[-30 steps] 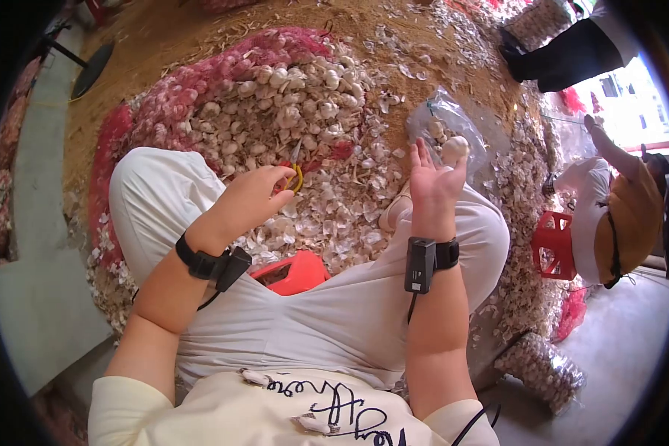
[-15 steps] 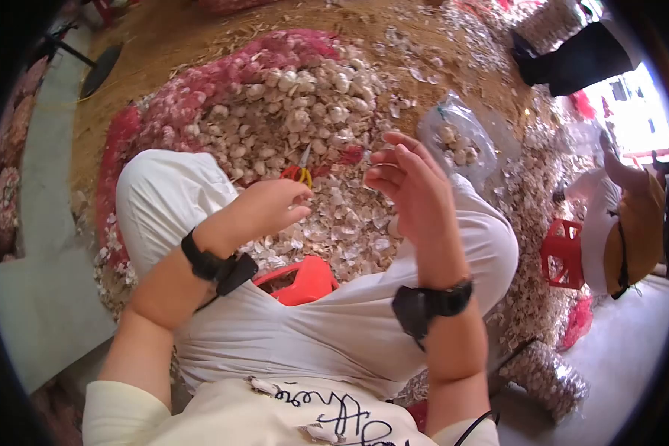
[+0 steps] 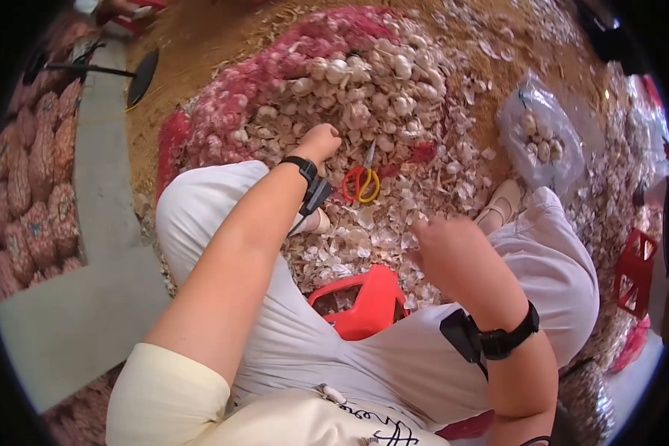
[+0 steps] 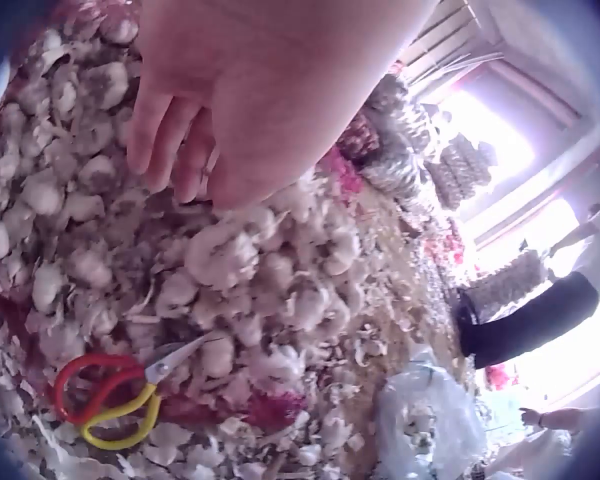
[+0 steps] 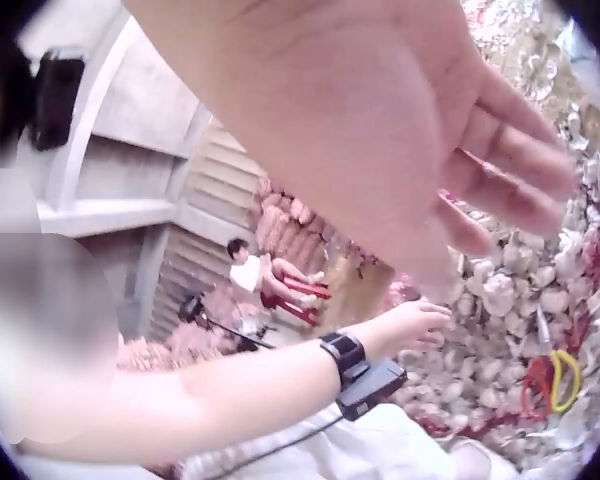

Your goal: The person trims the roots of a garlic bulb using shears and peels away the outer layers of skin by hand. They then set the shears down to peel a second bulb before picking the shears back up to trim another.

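Note:
My left hand (image 3: 320,143) is over the near-left part of a heap of garlic bulbs (image 3: 357,115). In the left wrist view its fingers (image 4: 170,150) hang loosely bent, with nothing seen in them. Scissors (image 3: 372,178) with one red and one yellow handle lie on the garlic and peelings, right of that hand. Nearer my right knee, my right hand (image 3: 453,253) hovers above loose garlic skins (image 3: 364,223). Its fingers (image 5: 520,165) are spread and relaxed in the right wrist view, the palm bare.
A clear plastic bag (image 3: 546,141) with several bulbs lies beyond my right foot. Pink netting (image 3: 275,74) edges the heap. A red plastic stool (image 3: 372,301) is between my legs. Filled net sacks (image 3: 41,178) are stacked left, and another person (image 5: 270,270) sits farther off.
The bulb on my right palm a second ago is gone from that hand, which has come back and turned palm down. My left hand has moved forward over the heap. The head view has swung left.

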A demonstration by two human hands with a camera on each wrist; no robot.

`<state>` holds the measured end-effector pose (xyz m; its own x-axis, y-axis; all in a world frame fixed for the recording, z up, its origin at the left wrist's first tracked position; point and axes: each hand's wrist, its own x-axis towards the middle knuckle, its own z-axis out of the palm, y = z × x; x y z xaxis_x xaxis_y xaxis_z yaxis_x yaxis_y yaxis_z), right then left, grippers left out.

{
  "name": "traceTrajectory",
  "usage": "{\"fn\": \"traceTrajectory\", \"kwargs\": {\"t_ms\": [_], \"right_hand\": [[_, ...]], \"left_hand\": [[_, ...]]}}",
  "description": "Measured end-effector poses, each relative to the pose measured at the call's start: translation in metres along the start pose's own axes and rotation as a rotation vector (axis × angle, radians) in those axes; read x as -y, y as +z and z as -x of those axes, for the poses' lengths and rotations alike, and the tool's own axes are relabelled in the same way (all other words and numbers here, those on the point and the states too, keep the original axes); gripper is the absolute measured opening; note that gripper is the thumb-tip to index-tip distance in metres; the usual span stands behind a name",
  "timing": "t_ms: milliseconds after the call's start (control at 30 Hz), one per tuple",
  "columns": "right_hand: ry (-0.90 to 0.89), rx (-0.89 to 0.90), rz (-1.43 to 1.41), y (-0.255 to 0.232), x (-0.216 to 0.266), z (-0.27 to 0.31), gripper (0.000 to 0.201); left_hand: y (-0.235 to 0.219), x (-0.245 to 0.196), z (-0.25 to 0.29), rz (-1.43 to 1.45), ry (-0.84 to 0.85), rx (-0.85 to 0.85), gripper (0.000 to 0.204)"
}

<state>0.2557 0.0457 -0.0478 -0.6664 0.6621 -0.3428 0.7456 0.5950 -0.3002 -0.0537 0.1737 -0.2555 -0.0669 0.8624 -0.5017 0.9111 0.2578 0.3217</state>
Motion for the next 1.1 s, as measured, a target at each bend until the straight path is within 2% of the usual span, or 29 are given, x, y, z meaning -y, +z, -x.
{"fn": "traceTrajectory", "kwargs": {"t_ms": [67,100,200,233,267,300,367,400,467,533,567,600,667,733,800,867,933,967,1033,1100], "right_hand": [[-0.006,0.073,-0.384,-0.007,0.0,0.0,0.023],[-0.006,0.08,-0.36,-0.011,-0.002,0.0,0.024],[0.089,0.122,-0.378,-0.027,-0.006,-0.004,0.025],[0.101,0.132,-0.387,-0.024,-0.006,-0.003,0.025],[0.044,0.121,-0.323,-0.021,-0.005,-0.002,0.025],[-0.012,0.109,-0.254,-0.019,-0.006,-0.001,0.025],[0.008,0.172,-0.286,-0.017,-0.006,-0.004,0.025],[0.018,0.229,-0.311,-0.016,-0.005,-0.005,0.025],[-0.001,0.204,-0.266,-0.015,-0.007,-0.007,0.025],[-0.016,0.168,-0.212,-0.015,-0.01,-0.01,0.025],[0.019,0.137,-0.231,-0.015,-0.011,-0.013,0.025],[0.053,0.106,-0.249,-0.015,-0.013,-0.016,0.026],[0.095,0.072,-0.292,-0.013,-0.017,-0.019,0.027],[0.132,0.032,-0.334,-0.011,-0.022,-0.022,0.028],[0.226,-0.03,-0.372,-0.008,-0.032,-0.024,0.032],[0.276,-0.022,-0.36,-0.003,-0.042,-0.028,0.039],[0.318,-0.286,-0.384,0.002,-0.049,-0.032,0.042],[0.356,-0.286,-0.38,0.007,-0.054,-0.035,0.057],[0.373,-0.334,-0.326,0.021,-0.061,-0.039,0.058],[0.394,-0.378,-0.279,0.025,-0.065,-0.041,0.059]], "left_hand": [[0.037,0.002,-0.004,0.087,-0.017,0.026,0.035],[0.058,0.003,0.001,0.107,0.045,-0.005,0.035],[0.11,-0.012,0.025,0.261,-0.065,-0.035,0.053],[0.124,-0.013,0.025,0.26,-0.063,-0.017,0.053],[0.137,-0.014,0.024,0.315,-0.101,-0.076,0.054],[0.142,-0.02,0.023,0.373,-0.136,-0.137,0.056],[0.144,-0.024,0.02,0.316,-0.129,-0.148,0.052],[0.142,-0.028,0.02,0.258,-0.123,-0.17,0.048],[0.134,-0.033,0.016,0.257,-0.193,-0.139,0.041],[0.133,-0.032,0.012,-0.062,0.056,-0.135,0.03],[0.135,-0.031,0.013,-0.101,0.236,-0.224,0.026],[0.129,-0.037,0.017,-0.096,0.239,-0.232,0.026],[0.121,-0.051,0.027,0.141,0.155,0.08,0.026],[0.111,-0.063,0.04,0.146,0.207,-0.009,0.028],[0.097,-0.075,0.047,0.437,0.136,-0.078,0.028],[0.091,-0.084,0.043,0.48,0.146,-0.101,0.029],[0.071,-0.103,0.047,0.724,0.159,-0.003,0.028],[0.061,-0.115,0.051,0.73,0.163,-0.01,0.028],[0.032,-0.142,0.064,1.276,0.026,0.275,0.025],[0.011,-0.161,0.078,1.34,0.04,0.327,0.025]]}}
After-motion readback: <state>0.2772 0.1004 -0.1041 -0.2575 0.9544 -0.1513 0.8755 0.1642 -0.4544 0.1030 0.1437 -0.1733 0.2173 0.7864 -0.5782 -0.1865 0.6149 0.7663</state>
